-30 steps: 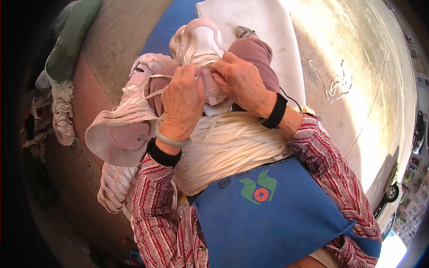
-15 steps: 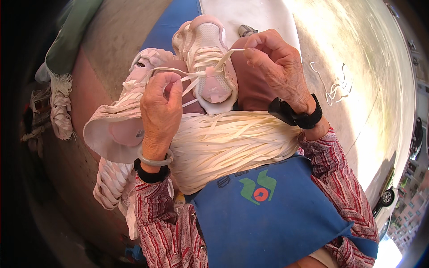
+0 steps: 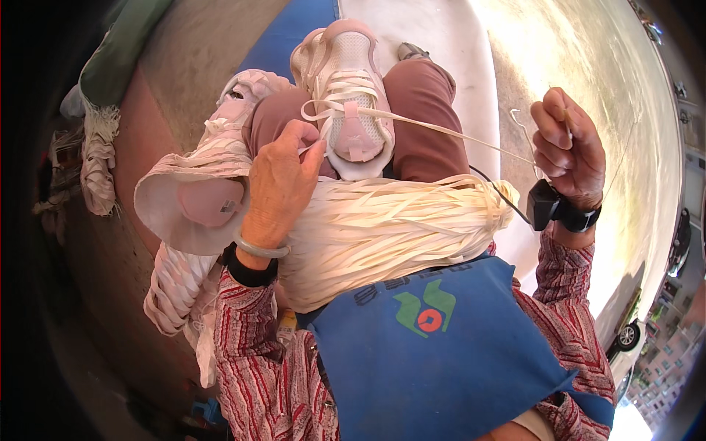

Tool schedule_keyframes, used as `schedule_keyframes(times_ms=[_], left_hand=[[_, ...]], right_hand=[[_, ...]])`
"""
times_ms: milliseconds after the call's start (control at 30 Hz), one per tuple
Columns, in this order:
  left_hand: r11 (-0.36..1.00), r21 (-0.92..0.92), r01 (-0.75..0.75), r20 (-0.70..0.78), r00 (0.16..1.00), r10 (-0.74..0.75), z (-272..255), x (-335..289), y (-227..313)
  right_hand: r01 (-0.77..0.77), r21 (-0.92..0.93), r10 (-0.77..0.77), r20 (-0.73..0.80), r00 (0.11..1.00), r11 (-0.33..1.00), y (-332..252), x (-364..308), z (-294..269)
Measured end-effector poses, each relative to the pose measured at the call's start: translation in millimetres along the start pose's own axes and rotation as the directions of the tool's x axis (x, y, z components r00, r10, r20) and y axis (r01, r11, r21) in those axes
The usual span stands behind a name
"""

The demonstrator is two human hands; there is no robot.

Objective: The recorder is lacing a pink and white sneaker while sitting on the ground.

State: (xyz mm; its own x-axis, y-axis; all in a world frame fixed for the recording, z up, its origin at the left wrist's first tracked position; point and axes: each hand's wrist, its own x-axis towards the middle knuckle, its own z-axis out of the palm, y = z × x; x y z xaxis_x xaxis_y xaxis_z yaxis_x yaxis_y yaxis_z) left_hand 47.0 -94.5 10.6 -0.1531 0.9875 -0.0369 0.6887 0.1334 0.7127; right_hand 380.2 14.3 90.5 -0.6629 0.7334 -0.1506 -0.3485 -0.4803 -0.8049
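Shoe [image 3: 351, 103] sits on the knee just above the lace bundle [image 3: 382, 235], steadied by the left hand [image 3: 283, 184], whose fingers [image 3: 309, 151] press its heel side. The right hand [image 3: 570, 151], well right of the shoe, has its fingers pinched on the taut lace [image 3: 448, 134]. Excess pull may tip the shoe off the knee; a loosened pinch may let the lace slip free.

Counted: two pale pink shoes [image 3: 346, 95] [image 3: 213, 184], one bundle of cream laces [image 3: 390, 228], two hands [image 3: 283, 184] [image 3: 570, 151].
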Motion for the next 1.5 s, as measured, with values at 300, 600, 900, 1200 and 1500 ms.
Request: schedule_keyframes(times_ms=[300, 600, 900, 1200, 1500], left_hand=[[0.989, 0.149, 0.013, 0.029, 0.999, -0.017, -9.1, -4.2, -5.6], [0.987, 0.146, -0.061, -0.142, 0.987, 0.082, -26.2, 6.4, -16.3], [0.981, 0.126, -0.146, -0.039, 0.988, 0.152, 13.1, 30.8, 13.3], [0.990, -0.119, 0.075, 0.058, 0.996, -0.069, 7.1, 23.2, 2.8], [0.960, -0.267, 0.087, 0.034, 0.996, -0.081, 8.9, 26.8, -12.0]], right_hand=[[0.115, -0.004, -0.085, -0.701, 0.708, 0.993, -31.0, -94.2, -184.9], [-0.298, -0.925, -0.220, -0.350, 0.911, 0.237, 31.3, 8.3, -113.6], [0.396, -0.908, -0.138, 0.379, 0.915, 0.136, 63.2, 92.4, 29.5], [0.256, -0.946, -0.148, 0.287, 0.946, -0.196, 118.5, 122.9, 65.0], [0.071, -0.958, -0.228, 0.137, 0.964, -0.277, 131.2, 117.2, 78.9]])
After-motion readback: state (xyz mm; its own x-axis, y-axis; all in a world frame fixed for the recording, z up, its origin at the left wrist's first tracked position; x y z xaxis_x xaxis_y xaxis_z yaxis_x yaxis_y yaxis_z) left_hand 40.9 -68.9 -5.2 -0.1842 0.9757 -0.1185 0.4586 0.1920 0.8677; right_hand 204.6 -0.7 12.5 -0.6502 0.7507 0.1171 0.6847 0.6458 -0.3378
